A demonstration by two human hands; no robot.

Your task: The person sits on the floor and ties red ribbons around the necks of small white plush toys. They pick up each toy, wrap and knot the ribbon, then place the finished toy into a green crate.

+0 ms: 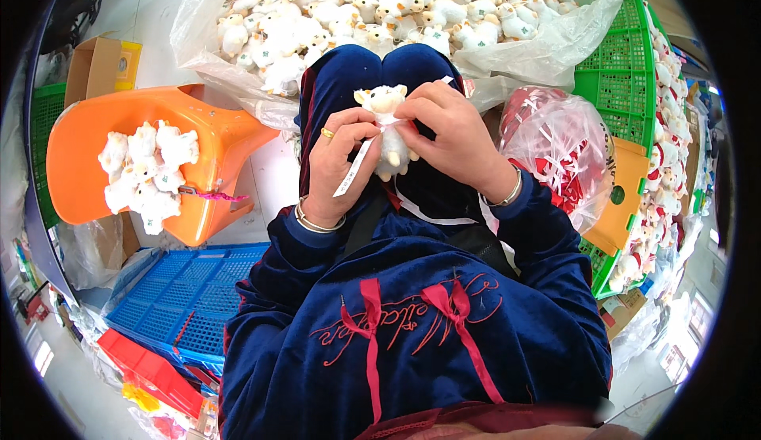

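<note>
Left hand (337, 169) and right hand (461, 135), equally near, pinch white ribbon (353, 168) at the neck of a plush toy (394, 150); I see it between them over the lap (432, 193), head far, feet near.

plush toy (393, 148): white, orange | ribbon (354, 167): white, dark print | chair (208, 140): orange | clothing (424, 373): navy

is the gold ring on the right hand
No, the gold ring is on a finger of the left hand.
</note>
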